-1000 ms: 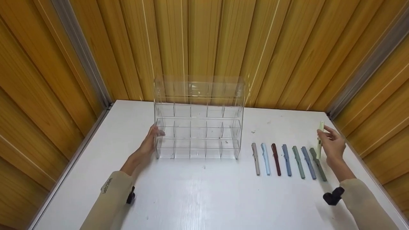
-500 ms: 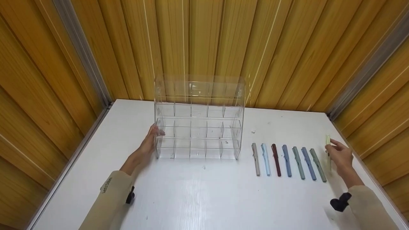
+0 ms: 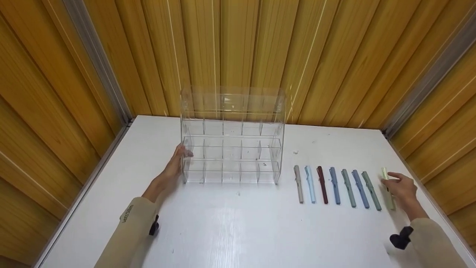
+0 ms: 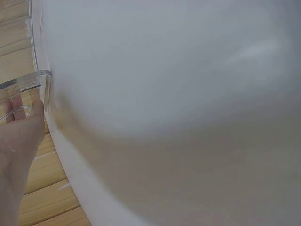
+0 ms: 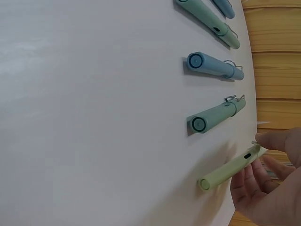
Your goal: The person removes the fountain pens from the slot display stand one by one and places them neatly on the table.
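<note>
My right hand pinches a pale yellow-green pen near its clip end, at the right end of a row of pens. The pen lies low over the table; whether it touches is hard to tell. Closest to it is a green pen, lying apart. My left hand grips the left side of a clear plastic rack, which stands upright with several tiers of small compartments. In the left wrist view, fingers and thumb sit around the clear side panel.
Leftward in the row lie a blue pen, another green pen, another blue pen, a dark red pen, a light blue pen and a grey pen. Wood-look walls edge the white table.
My right hand has moved right and toward me with the pale pen, from above the last green pen down beside it. My left hand has stayed on the rack.
</note>
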Demonstrator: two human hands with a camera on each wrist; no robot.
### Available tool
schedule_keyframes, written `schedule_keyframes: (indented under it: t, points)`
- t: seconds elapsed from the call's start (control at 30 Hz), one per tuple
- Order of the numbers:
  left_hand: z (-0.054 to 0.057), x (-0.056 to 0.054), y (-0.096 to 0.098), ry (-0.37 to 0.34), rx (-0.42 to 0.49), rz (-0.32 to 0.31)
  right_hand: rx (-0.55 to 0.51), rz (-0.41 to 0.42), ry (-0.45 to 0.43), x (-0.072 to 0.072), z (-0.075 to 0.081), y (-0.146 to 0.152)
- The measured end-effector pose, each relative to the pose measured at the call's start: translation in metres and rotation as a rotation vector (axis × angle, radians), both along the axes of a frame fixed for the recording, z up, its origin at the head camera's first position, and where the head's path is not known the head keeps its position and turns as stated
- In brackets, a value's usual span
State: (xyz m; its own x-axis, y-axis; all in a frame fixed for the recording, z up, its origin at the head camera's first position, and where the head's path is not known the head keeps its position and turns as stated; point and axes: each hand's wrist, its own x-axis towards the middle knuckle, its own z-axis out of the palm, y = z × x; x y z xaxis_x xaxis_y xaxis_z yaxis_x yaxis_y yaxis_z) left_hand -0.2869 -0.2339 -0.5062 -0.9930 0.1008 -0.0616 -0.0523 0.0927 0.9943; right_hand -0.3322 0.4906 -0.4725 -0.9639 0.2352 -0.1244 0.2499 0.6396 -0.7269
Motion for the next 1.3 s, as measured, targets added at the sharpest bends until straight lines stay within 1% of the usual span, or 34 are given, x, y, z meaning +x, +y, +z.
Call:
schedule_keyframes:
  t: [0.17, 0.3, 0.4, 0.6, 0.73, 0.93, 1.17, 1.3]
  points:
    - [-0.002, -0.001, -0.001, 0.054, 0.019, -0.021, 0.029, 0.019, 0.019, -0.001, -0.005, -0.004]
    - [-0.001, -0.002, 0.001, 0.057, 0.016, -0.012, 0.061, 0.023, 0.035, -0.002, -0.008, -0.009]
    - [0.000, -0.004, 0.003, 0.059, 0.004, -0.007, 0.067, 0.023, 0.030, -0.004, -0.010, -0.012]
    - [0.000, -0.003, 0.001, 0.090, 0.018, 0.012, 0.087, 0.036, 0.020, -0.007, -0.015, -0.017]
    - [-0.001, -0.002, 0.001, 0.083, 0.013, -0.001, 0.139, 0.045, 0.020, -0.007, -0.015, -0.017]
    - [0.000, -0.002, 0.002, 0.056, 0.025, -0.001, 0.182, 0.074, -0.018, -0.006, -0.009, -0.015]
    - [0.002, -0.005, 0.002, 0.095, 0.026, -0.025, 0.239, 0.086, 0.015, -0.006, -0.009, -0.016]
    - [-0.001, -0.003, 0.002, 0.087, 0.030, -0.028, 0.243, 0.091, -0.008, -0.005, -0.009, -0.016]
